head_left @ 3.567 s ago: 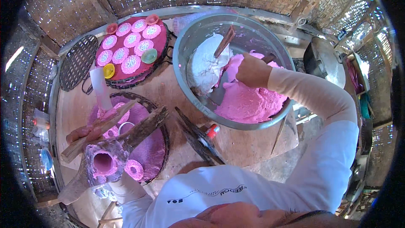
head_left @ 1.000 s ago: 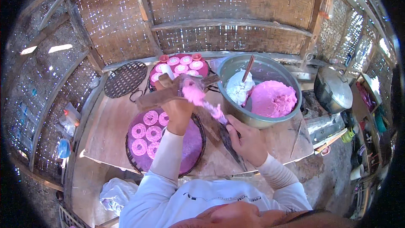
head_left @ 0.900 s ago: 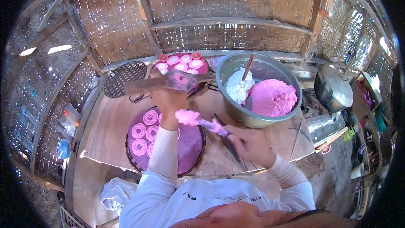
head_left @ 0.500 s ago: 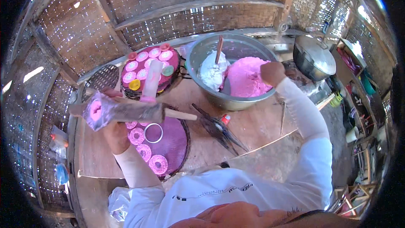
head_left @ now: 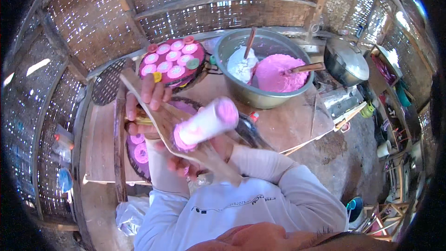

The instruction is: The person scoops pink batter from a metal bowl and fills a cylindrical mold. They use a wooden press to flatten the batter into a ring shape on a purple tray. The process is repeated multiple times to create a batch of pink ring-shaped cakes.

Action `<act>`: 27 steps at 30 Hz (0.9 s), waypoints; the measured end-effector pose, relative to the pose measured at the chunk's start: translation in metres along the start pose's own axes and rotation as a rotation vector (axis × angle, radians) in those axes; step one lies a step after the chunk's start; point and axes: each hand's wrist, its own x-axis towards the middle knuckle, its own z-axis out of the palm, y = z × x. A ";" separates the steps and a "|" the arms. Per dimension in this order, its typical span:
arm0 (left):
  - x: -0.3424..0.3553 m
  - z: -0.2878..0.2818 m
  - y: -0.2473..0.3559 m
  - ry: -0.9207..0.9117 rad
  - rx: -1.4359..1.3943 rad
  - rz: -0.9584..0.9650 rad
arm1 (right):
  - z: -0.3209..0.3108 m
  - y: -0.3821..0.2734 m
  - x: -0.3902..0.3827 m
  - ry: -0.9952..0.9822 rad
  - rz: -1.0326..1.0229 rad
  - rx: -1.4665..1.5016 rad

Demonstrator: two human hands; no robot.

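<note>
A wooden press [head_left: 155, 116] made of flat arms is tilted in front of my chest. A white cylinder [head_left: 202, 128] with pink dough on its end juts from it, smeared by motion. My left hand [head_left: 151, 95] has its fingers round the upper part, beside a yellowish tube piece [head_left: 141, 120] and a darker wooden bar [head_left: 120, 148]. Behind the lower arm is my right hand [head_left: 220, 148], mostly hidden and gripping there. Beneath my hands, pink dough rings [head_left: 141, 152] lie on a round tray, partly covered.
A grey basin [head_left: 260, 97] holds white dough [head_left: 241, 65] and pink dough [head_left: 281, 72], each with a wooden stick. Back left stands a round tray with several pink and white discs [head_left: 173, 56]. Further right are a lidded pot [head_left: 346, 60] and a shelf [head_left: 395, 83].
My right hand has left the basin and come to the press, leaving a stick in the pink dough. The press has swung right and turned, and the white cylinder now points right.
</note>
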 end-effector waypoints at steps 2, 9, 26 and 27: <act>-0.003 0.001 0.006 -0.101 -0.046 -0.060 | 0.003 0.026 0.013 -0.247 -0.028 0.272; -0.073 0.012 0.108 0.850 0.906 -0.251 | 0.013 0.005 -0.035 0.448 -0.302 -0.359; -0.100 0.088 0.159 -0.033 2.183 -0.624 | 0.056 0.033 0.042 0.580 -0.294 -1.969; -0.102 0.087 0.158 -0.047 2.147 -0.668 | 0.060 0.033 0.045 0.556 -0.256 -1.980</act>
